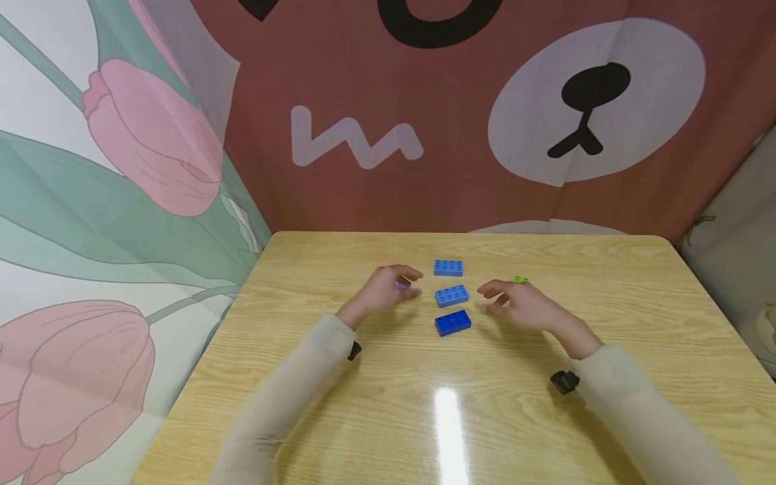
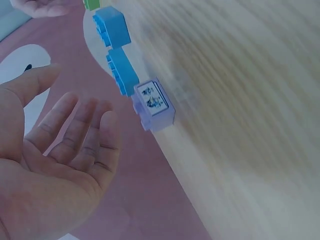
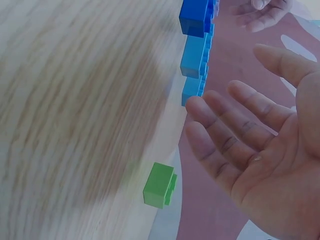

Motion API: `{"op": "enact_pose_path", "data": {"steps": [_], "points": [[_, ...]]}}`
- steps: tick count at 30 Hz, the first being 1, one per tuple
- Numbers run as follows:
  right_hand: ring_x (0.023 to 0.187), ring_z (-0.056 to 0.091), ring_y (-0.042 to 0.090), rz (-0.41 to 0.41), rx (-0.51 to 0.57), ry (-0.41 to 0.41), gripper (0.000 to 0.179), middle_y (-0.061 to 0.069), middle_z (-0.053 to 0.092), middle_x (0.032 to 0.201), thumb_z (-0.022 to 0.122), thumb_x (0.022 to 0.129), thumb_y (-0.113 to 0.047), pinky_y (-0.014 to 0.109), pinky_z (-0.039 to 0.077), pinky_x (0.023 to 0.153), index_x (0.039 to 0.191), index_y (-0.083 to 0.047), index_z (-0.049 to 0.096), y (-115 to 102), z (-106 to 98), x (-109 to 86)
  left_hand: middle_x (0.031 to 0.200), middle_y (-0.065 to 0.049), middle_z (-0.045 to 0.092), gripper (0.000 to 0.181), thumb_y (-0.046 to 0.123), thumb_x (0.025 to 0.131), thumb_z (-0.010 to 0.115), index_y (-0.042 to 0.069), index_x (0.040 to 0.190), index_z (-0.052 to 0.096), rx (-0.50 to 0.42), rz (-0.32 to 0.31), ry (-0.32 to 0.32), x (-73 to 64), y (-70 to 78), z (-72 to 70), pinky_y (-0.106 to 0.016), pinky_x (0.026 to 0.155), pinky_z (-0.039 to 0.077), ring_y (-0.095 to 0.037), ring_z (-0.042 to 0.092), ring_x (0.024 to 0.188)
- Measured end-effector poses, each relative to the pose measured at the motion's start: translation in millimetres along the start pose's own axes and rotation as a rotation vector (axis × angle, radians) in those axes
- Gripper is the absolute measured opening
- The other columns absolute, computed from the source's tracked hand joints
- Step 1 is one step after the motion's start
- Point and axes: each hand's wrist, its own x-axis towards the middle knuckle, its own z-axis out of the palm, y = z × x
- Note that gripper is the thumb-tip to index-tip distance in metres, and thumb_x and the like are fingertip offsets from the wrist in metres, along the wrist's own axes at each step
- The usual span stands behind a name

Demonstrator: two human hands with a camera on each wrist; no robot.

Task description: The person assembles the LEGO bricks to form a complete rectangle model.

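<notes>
A wooden bench (image 1: 606, 323) stands before a bear curtain (image 1: 424, 101). Both hands, left hand (image 1: 388, 288) and right hand (image 1: 521, 304), have loose, open fingers. The purple brick (image 1: 403, 286) is half hidden.

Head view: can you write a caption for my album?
Two open hands beside three blue bricks lined up on a wooden table.

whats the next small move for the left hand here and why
Probably closing the left hand on the small pale purple plastic brick. The hand is open and empty, its fingers apart from the brick, which sits on the wooden table beside a row of three blue plastic bricks. The right hand is also open, with a small green plastic brick nearest it.
</notes>
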Motion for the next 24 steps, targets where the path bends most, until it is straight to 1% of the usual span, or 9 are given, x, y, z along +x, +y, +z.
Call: {"op": "enact_pose_path", "data": {"steps": [8,11,17,24], "points": [[0.110,0.066,0.033,0.018,0.045,-0.024,0.044,0.023,0.061,0.134,0.060,0.101,-0.024,0.041,0.059,0.082,0.138,-0.001,0.055,-1,7,2.7,0.130,-0.012,0.067,0.041,0.024,0.095,0.070,0.006,0.132,0.064,-0.013,-0.001,-0.022,5.8,3.2,10.3,-0.036,0.094,0.056,-0.026,0.068,0.111],[0.111,0.066,0.033,0.018,0.052,-0.027,0.043,0.022,0.061,0.135,0.060,0.101,-0.023,0.040,0.059,0.082,0.138,-0.002,0.056,-1,9,4.9,0.130,-0.010,0.067,0.040,0.024,0.095,0.070,0.008,0.131,0.064,-0.017,-0.021,-0.025,7.9,6.2,15.0,-0.035,0.094,0.056,-0.024,0.067,0.111],[0.108,0.067,0.029,0.011,0.041,-0.024,0.042,0.019,0.062,0.134,0.064,0.098,-0.021,0.037,0.059,0.080,0.135,-0.003,0.058,-1,14,8.7,0.130,-0.007,0.067,0.037,0.025,0.095,0.070,0.010,0.130,0.066,-0.052,-0.075,-0.036,11.6,9.7,24.5,-0.035,0.093,0.056,-0.021,0.066,0.112],[0.104,0.069,0.028,-0.016,0.017,-0.012,0.039,0.017,0.066,0.129,0.066,0.097,-0.020,0.036,0.059,0.079,0.132,-0.004,0.061,0,18,11.0,0.128,-0.007,0.068,0.035,0.022,0.095,0.070,0.010,0.128,0.067,-0.041,-0.070,-0.027,14.9,11.0,32.2,-0.032,0.091,0.056,-0.021,0.067,0.110]]}}
